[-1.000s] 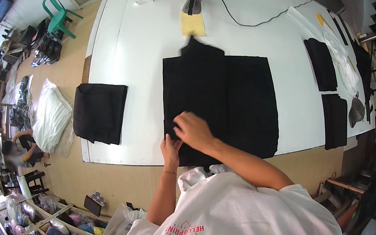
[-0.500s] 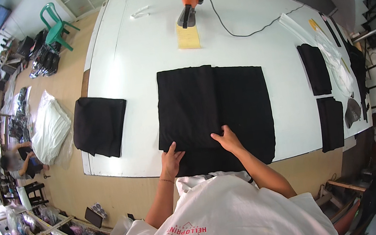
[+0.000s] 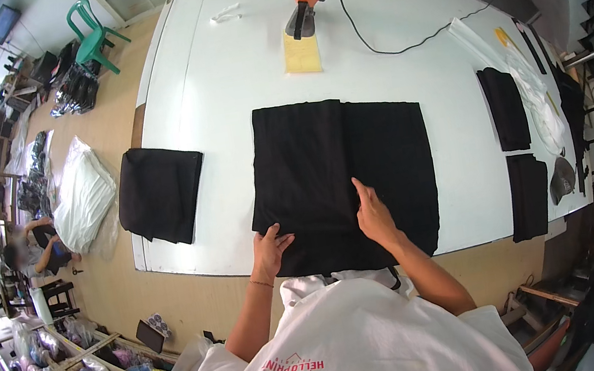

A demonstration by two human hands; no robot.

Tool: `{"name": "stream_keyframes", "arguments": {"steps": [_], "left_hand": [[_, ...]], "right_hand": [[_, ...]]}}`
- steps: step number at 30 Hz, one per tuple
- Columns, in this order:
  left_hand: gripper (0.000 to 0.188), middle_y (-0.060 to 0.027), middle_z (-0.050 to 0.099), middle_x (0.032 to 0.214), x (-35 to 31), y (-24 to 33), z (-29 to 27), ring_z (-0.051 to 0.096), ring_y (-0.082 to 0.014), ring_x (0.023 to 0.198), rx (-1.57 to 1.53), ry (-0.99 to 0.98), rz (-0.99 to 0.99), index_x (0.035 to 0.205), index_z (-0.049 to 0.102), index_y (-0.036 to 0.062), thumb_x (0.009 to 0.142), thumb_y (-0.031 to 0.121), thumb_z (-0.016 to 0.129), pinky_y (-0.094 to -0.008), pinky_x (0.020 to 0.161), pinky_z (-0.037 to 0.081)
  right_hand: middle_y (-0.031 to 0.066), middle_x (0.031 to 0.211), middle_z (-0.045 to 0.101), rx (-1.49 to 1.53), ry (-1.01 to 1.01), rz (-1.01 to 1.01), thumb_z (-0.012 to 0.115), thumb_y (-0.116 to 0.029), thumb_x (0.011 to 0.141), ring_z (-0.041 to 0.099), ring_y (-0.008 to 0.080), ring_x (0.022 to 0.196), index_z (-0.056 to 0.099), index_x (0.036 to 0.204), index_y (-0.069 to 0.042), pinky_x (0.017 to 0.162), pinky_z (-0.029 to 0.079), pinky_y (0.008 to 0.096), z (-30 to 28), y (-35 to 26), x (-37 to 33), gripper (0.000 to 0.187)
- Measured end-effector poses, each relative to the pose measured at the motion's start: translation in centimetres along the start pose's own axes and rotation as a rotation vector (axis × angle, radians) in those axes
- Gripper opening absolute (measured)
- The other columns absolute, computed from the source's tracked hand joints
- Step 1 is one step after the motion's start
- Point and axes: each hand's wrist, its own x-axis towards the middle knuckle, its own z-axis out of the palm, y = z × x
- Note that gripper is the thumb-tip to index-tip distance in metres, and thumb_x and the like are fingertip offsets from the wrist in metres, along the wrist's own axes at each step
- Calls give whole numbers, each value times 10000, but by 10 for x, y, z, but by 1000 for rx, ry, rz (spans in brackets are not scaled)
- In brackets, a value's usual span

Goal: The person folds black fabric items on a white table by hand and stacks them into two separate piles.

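Black cloth (image 3: pixel 311 176): through the head view, I saw it lying flat at the centre of the dial, layered, on the smooth white table (image 3: pixel 206 91).
Cloth weight: I judged it soft and limp, heavier where doubled, neither fragile nor very slippery.
Overlap edge (image 3: pixel 345 140): it ran nearly straight from twelve towards six; I would have pinched it there and at the eight-o'clock corner.
Left hand (image 3: pixel 269 251): at the cloth's eight o'clock, thumb and fingers slightly parted at its edge; I could not tell whether they gripped.
Right hand (image 3: pixel 373 214): at five o'clock, forefinger outstretched by the overlap, other fingers curled; any grip was unclear to me.
Folded black bundle (image 3: pixel 163 195): at nine o'clock, matt, thick, squarish.
Orange corded tool (image 3: pixel 305 1): at twelve, hard, rounded, by flat yellow paper (image 3: pixel 302 54).
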Motion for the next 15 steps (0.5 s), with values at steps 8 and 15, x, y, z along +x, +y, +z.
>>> {"name": "stream_keyframes", "arguments": {"steps": [8,15], "left_hand": [[190,-205,644,973,2,22,9,691,-287,917,-263,-80,-199,980,502,-73,965,102,574,-358,867,609],[291,-256,604,1188,38,120,71,660,-290,1033,-239,-163,-22,1199,457,-31,1009,184,508,-365,901,584]], "right_hand": [[50,1594,299,-524,-254,-660,714,-37,737,239,281,1484,396,1481,-161,1227,197,467,-29,1,67,818],[178,1223,656,391,-261,-155,727,-142,788,552,393,1246,589,1246,-14,1071,421,409,-31,16,141,495]]}}
